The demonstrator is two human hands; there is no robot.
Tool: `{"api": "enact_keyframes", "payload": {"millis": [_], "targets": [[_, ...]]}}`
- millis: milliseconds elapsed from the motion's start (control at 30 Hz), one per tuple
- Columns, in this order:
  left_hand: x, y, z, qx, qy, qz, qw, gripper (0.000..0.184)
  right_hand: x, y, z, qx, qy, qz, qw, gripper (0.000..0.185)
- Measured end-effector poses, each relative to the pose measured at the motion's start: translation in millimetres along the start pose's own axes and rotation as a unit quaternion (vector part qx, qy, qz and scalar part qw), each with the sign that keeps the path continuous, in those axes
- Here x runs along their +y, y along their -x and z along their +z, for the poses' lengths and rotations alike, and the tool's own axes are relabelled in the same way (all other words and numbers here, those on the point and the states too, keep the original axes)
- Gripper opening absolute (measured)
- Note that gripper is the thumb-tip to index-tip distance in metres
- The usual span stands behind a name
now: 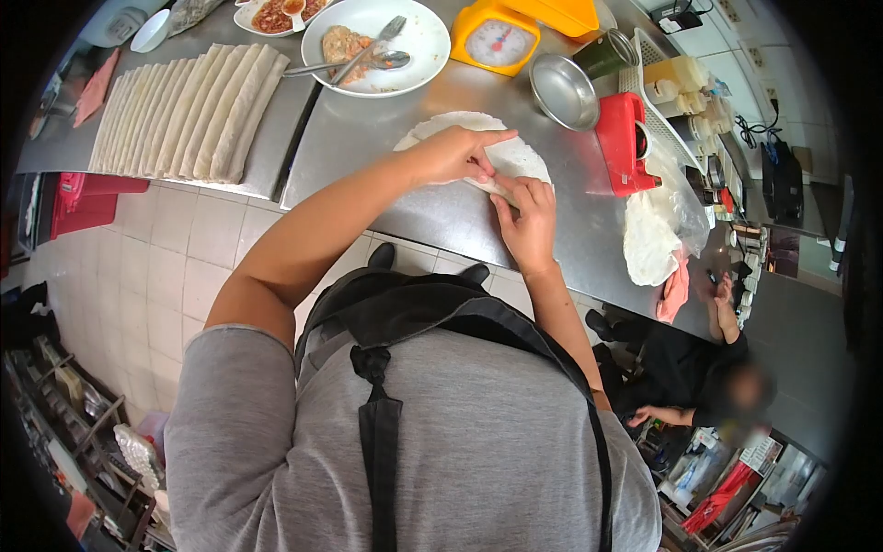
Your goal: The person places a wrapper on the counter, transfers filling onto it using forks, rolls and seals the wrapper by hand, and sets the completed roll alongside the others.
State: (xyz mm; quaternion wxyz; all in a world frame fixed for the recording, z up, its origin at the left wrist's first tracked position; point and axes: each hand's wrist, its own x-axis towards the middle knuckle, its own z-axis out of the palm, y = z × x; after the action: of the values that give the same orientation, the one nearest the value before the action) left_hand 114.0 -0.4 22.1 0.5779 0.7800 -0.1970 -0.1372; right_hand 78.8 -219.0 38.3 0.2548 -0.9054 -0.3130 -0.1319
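Note:
A thin, round white wrapper sheet (464, 122) lies on the steel table before me, its near edge folded up under my fingers. My left hand (451, 155) reaches across the sheet; its thumb and fingers pinch the folded edge while the index finger points out over the sheet. At the right part of the same edge, my right hand (528, 219) grips the fold with bent fingers. Any filling inside the fold is hidden by my hands. Beyond the sheet stands a white plate (425, 46) with a lump of minced filling (344, 44), a fork (372, 51) and spoons.
Several long white rolls (198, 110) lie in a row at left. A yellow scale (497, 39), a metal bowl (564, 92), a red container (623, 143) and more wrappers (650, 241) in plastic occupy the right side. A person in black (685, 368) sits at lower right.

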Motion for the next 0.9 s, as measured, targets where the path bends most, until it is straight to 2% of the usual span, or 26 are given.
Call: {"api": "enact_keyframes", "payload": {"millis": [133,233,333,433,533,633,733,900], "targets": [[-0.6,-7.8,-3.7,-0.007,-0.025,-0.005,1.0,0.085,7.5,-1.8,3.8,-0.007,0.021,0.005,1.0,0.024],[8.2,1.6,1.4,0.033,-0.099,0.054,0.993,0.087,15.7,-5.3,6.6,-0.011,0.054,-0.013,0.998,0.027],[6.4,6.4,6.1,0.05,-0.153,0.062,0.985,0.09,16.4,-10.8,4.2,-0.038,0.065,0.007,0.997,0.027],[-0.3,-1.9,-1.3,0.033,-0.039,0.019,0.999,0.095,7.1,-14.7,-0.4,0.026,0.014,-0.005,1.0,0.027],[0.7,-13.0,-14.1,-0.001,0.004,-0.043,0.999,0.095,18.3,-6.7,5.0,0.017,0.01,-0.009,1.0,0.028],[-3.5,-12.6,-15.5,0.009,-0.036,0.006,0.999,0.095,25.0,-8.8,7.4,0.007,0.005,0.001,1.0,0.028],[-5.3,3.1,-21.3,0.059,-0.134,0.047,0.988,0.094,26.8,-11.2,6.1,0.016,0.013,0.003,1.0,0.026],[-4.6,12.3,-38.8,0.062,-0.058,-0.053,0.995,0.086,32.3,-15.9,5.9,-0.016,-0.008,0.05,0.999,0.022]]}}
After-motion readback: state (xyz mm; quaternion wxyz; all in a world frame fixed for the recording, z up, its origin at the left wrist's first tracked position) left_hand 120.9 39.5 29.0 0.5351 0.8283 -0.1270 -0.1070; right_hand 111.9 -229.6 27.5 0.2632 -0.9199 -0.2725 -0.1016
